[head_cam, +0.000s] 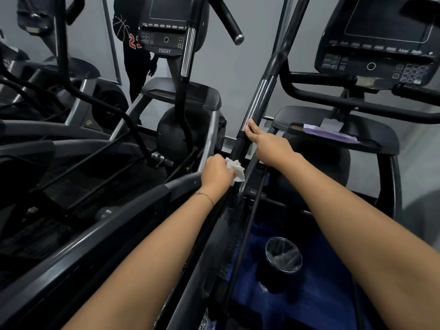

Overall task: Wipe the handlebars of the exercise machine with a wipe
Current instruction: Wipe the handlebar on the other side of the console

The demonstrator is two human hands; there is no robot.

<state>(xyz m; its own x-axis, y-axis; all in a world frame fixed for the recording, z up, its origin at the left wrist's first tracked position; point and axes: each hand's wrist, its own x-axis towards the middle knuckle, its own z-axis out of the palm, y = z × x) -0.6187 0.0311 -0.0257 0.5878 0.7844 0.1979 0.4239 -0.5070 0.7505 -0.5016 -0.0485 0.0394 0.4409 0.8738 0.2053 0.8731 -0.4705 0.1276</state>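
Fingers (229, 173) of left hand (217, 171) pinch wadded wipe (236, 167) low on handlebar (275, 64), right hand (266, 144) gripping above; wad may skip chrome section (256, 101) if bar swings

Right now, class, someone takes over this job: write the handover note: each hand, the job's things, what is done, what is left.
Left hand grips the crumpled white wipe against the lower, black stretch of the long black handlebar with a chrome strip.
Right hand holds that bar higher up, at the strip's lower end.
Done: cannot tell how much is wiped.
Left: probably the chrome strip and the grip above it, then the second black handlebar on the left.
A lined black bin stands on the floor below.
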